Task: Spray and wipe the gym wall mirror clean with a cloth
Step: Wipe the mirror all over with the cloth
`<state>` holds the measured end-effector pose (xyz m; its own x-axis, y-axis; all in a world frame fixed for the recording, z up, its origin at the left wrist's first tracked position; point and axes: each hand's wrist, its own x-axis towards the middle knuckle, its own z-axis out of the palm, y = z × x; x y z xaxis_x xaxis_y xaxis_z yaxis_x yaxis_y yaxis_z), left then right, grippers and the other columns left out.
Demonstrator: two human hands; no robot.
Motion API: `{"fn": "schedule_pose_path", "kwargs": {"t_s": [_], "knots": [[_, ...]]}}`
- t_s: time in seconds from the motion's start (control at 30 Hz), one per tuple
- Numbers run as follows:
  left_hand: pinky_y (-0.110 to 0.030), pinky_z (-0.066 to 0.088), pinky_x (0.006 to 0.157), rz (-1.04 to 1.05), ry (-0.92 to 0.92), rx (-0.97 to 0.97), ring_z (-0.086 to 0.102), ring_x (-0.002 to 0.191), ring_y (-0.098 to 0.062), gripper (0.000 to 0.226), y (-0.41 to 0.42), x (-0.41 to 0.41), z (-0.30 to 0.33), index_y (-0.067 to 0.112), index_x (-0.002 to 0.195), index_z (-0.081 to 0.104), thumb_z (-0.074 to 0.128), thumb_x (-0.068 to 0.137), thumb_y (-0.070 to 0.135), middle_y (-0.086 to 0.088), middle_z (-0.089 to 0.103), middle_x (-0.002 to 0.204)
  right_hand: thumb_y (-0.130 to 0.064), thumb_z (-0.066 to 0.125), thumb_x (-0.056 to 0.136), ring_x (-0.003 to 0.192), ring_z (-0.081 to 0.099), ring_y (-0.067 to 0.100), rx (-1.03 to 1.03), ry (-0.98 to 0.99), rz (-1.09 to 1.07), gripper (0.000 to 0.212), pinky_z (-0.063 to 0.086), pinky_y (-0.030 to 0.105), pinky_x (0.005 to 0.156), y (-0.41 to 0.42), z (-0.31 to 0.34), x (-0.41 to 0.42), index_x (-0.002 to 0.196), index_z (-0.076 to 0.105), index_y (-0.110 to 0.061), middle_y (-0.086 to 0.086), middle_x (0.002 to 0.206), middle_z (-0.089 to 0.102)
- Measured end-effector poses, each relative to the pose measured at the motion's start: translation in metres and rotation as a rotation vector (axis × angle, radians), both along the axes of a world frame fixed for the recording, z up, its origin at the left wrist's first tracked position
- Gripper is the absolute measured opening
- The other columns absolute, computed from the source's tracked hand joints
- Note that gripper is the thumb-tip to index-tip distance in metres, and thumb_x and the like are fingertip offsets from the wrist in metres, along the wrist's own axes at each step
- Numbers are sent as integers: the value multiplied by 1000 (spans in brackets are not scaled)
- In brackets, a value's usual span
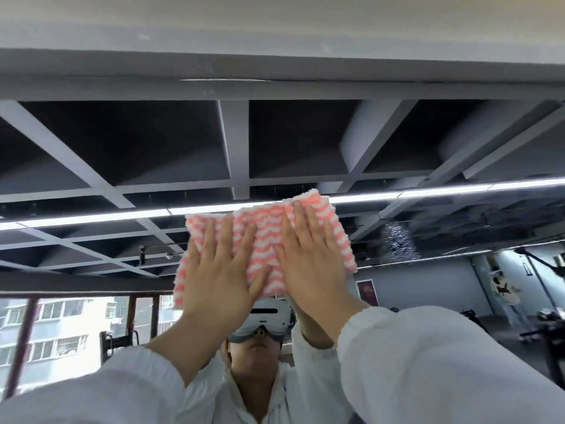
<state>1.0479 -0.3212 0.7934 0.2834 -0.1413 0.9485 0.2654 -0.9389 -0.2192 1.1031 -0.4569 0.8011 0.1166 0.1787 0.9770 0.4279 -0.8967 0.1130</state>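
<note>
- I see both hands flat on the pink-and-white cloth [266, 237], pressing it against the mirror [305, 142] high up near its top edge.
- My left hand [218, 270] lies spread, fingers straight, on the cloth's left half; nothing is gripped.
- My right hand [312, 258] lies the same way just beside it, covering the right half, thumbs nearly meeting.
- Below the hands, the glass reflects white sleeves [428, 362] and a headset [269, 316].
- A light strip [91, 217] runs behind the cloth.

The scene is lit by bright strip lights [91, 217] and window daylight [61, 325]. Edges are bent by wide-angle distortion; slight blur is seen.
</note>
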Motion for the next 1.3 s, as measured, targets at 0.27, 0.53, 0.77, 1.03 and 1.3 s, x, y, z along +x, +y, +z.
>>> {"fn": "schedule_pose_path", "kwargs": {"t_s": [0.27,0.53,0.77,1.03,1.3], "knots": [[-42,-26,104,-100,73,77,-35,130,-23,70,-129,62,-20,34,135,-28,-15,73,65,-4,-30,148,-40,10,101,134,37,32,157,31,-50,63,30,52,104,-124,-34,72,136,46,-1,20,144,42],[-51,-2,113,-65,52,229,14,136,-38,55,-176,89,-22,35,139,43,28,89,51,-17,36,148,-53,-23,79,142,-22,24,229,225,-22,65,-10,48,115,-167,-49,96,138,-26,-27,2,155,-20],[-48,-27,106,-24,39,298,-30,132,-32,68,-155,77,-10,30,145,-13,-14,81,51,-7,-24,147,-57,-24,69,143,-22,26,262,292,27,85,-14,49,113,-143,-34,79,148,-19,-27,1,157,-23],[-39,-32,105,99,-98,242,-8,141,-33,64,-87,46,1,21,147,1,-5,89,46,-13,10,157,-59,-24,69,140,-30,25,116,218,123,70,-17,49,113,-79,-16,46,131,-36,-28,0,154,-30],[-43,-7,114,71,-136,202,20,139,-42,58,2,6,-4,10,146,25,17,96,40,-21,31,149,-58,10,95,141,-28,28,-27,141,177,68,-13,54,114,0,-7,4,147,-22,-27,1,156,-26]]}}
